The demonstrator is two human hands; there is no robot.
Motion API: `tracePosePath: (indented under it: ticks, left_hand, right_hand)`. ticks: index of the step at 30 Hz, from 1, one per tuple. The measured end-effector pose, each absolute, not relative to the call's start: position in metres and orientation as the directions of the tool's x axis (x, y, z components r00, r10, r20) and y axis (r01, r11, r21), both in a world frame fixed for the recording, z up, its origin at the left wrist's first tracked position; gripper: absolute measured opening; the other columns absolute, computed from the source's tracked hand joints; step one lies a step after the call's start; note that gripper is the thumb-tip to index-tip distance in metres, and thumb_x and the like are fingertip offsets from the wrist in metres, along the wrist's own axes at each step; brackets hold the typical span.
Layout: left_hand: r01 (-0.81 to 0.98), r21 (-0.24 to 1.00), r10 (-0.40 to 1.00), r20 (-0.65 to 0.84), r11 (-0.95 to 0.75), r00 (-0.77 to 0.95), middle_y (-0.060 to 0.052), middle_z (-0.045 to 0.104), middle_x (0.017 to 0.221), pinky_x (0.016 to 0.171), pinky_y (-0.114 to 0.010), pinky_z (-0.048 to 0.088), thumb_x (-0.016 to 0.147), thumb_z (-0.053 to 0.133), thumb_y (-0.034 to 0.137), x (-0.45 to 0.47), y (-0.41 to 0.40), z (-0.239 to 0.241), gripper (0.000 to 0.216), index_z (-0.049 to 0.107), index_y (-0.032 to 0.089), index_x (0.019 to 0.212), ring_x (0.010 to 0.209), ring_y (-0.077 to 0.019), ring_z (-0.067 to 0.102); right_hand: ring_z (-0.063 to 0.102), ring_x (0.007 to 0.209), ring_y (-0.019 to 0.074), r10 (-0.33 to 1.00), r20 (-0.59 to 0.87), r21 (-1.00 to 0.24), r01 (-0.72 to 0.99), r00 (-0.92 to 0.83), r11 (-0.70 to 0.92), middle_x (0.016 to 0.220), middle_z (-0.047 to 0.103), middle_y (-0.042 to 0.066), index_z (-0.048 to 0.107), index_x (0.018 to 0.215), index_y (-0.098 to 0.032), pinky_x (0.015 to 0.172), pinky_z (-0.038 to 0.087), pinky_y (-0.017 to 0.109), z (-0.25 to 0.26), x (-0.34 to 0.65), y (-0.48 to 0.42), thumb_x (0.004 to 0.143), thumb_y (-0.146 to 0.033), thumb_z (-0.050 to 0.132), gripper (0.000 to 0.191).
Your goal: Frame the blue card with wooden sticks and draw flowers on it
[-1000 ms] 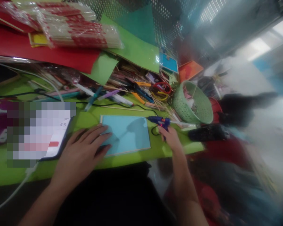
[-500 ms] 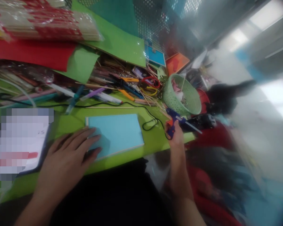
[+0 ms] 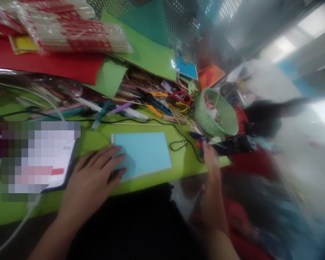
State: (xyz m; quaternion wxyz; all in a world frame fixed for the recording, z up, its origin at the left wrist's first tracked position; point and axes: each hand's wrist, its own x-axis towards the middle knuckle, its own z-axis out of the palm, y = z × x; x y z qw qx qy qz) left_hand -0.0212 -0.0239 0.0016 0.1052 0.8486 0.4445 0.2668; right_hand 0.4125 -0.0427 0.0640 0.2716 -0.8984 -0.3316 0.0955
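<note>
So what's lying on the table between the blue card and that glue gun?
A loop of black cord on bare green table, seen in the head view.

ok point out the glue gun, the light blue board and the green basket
glue gun (image 3: 199,137): head view, on its blue body by the right hand.
light blue board (image 3: 146,151): head view, on the middle of its bare top face.
green basket (image 3: 206,122): head view, on its outer mesh wall.
</note>
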Motion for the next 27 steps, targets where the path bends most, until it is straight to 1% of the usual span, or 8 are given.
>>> tracePosePath:
  ticks: [2, 4, 6, 8, 11, 14, 21, 27]
  left_hand:
    - [0.697, 0.418, 0.810, 0.368, -0.582, 0.456, -0.012, 0.066, 0.146, 0.112, -0.059, 0.043, 0.105, 0.050, 0.036, -0.021, -0.024, 0.001, 0.028, 0.065, 0.023, 0.125, 0.134, -0.0366, 0.062]
    - [0.697, 0.423, 0.812, 0.372, -0.580, 0.450, -0.012, 0.067, 0.146, 0.113, -0.058, 0.044, 0.105, 0.050, 0.035, -0.020, -0.024, 0.001, 0.027, 0.065, 0.022, 0.124, 0.136, -0.0362, 0.062]
    - [0.697, 0.429, 0.816, 0.369, -0.575, 0.446, -0.011, 0.065, 0.148, 0.115, -0.058, 0.043, 0.105, 0.051, 0.036, -0.020, -0.025, 0.001, 0.028, 0.065, 0.023, 0.126, 0.139, -0.0360, 0.059]
    - [0.700, 0.436, 0.822, 0.363, -0.566, 0.439, -0.010, 0.063, 0.151, 0.117, -0.059, 0.041, 0.105, 0.053, 0.037, -0.020, -0.026, 0.000, 0.030, 0.064, 0.023, 0.129, 0.142, -0.0359, 0.057]
    - [0.711, 0.445, 0.836, 0.359, -0.544, 0.415, -0.009, 0.062, 0.153, 0.118, -0.058, 0.041, 0.105, 0.053, 0.036, -0.019, -0.026, 0.001, 0.032, 0.063, 0.024, 0.133, 0.143, -0.0352, 0.056]
    - [0.734, 0.456, 0.858, 0.360, -0.504, 0.366, -0.011, 0.064, 0.150, 0.116, -0.057, 0.043, 0.105, 0.053, 0.035, -0.017, -0.027, 0.002, 0.035, 0.063, 0.022, 0.136, 0.141, -0.0354, 0.057]
    - [0.765, 0.477, 0.892, 0.353, -0.432, 0.284, -0.014, 0.066, 0.147, 0.111, -0.058, 0.048, 0.103, 0.054, 0.035, -0.013, -0.027, 0.005, 0.039, 0.065, 0.017, 0.137, 0.134, -0.0378, 0.062]
    - [0.757, 0.528, 0.918, 0.303, -0.385, 0.256, -0.012, 0.066, 0.147, 0.112, -0.056, 0.047, 0.100, 0.056, 0.030, -0.011, -0.026, 0.008, 0.041, 0.065, 0.023, 0.140, 0.134, -0.0347, 0.062]
  right_hand:
    - [0.065, 0.082, 0.0301, 0.638, 0.045, -0.472, 0.579, 0.769, -0.665, 0.078, 0.070, 0.014, 0.065, 0.068, -0.023, 0.079, 0.047, 0.041, 0.075, 0.414, -0.045, 0.084, -0.067, 0.064, 0.047]
    - [0.065, 0.084, 0.0303, 0.669, 0.170, -0.326, 0.682, 0.724, -0.655, 0.089, 0.073, 0.016, 0.071, 0.080, -0.022, 0.081, 0.046, 0.042, 0.086, 0.411, -0.046, 0.088, -0.061, 0.064, 0.040]
    - [0.065, 0.086, 0.0288, 0.780, 0.337, -0.196, 0.849, 0.528, -0.490, 0.100, 0.074, 0.015, 0.074, 0.094, -0.021, 0.082, 0.047, 0.041, 0.095, 0.399, -0.040, 0.093, -0.051, 0.059, 0.033]
    - [0.067, 0.086, 0.0267, 0.877, 0.383, -0.189, 0.954, 0.290, -0.232, 0.100, 0.074, 0.013, 0.075, 0.097, -0.020, 0.083, 0.049, 0.039, 0.100, 0.377, -0.025, 0.096, -0.043, 0.057, 0.029]
    - [0.069, 0.096, 0.0260, 0.959, 0.280, -0.237, 0.964, -0.047, 0.117, 0.102, 0.076, 0.010, 0.077, 0.101, -0.022, 0.089, 0.051, 0.038, 0.099, 0.333, 0.011, 0.099, -0.031, 0.058, 0.021]
    - [0.069, 0.111, 0.0268, 0.946, 0.205, -0.254, 0.919, -0.252, 0.300, 0.114, 0.078, 0.010, 0.079, 0.102, -0.023, 0.097, 0.051, 0.039, 0.089, 0.293, 0.053, 0.098, -0.022, 0.060, 0.019]
    - [0.070, 0.096, 0.0239, 0.907, -0.044, -0.011, 0.908, -0.420, 0.420, 0.102, 0.077, 0.010, 0.079, 0.101, -0.019, 0.082, 0.047, 0.032, 0.073, 0.249, 0.101, 0.099, -0.018, 0.061, 0.018]
    - [0.064, 0.082, 0.0237, 0.865, -0.003, 0.143, 0.856, -0.502, 0.497, 0.098, 0.074, 0.014, 0.075, 0.098, -0.017, 0.073, 0.042, 0.035, 0.061, 0.253, 0.105, 0.101, -0.015, 0.052, 0.024]
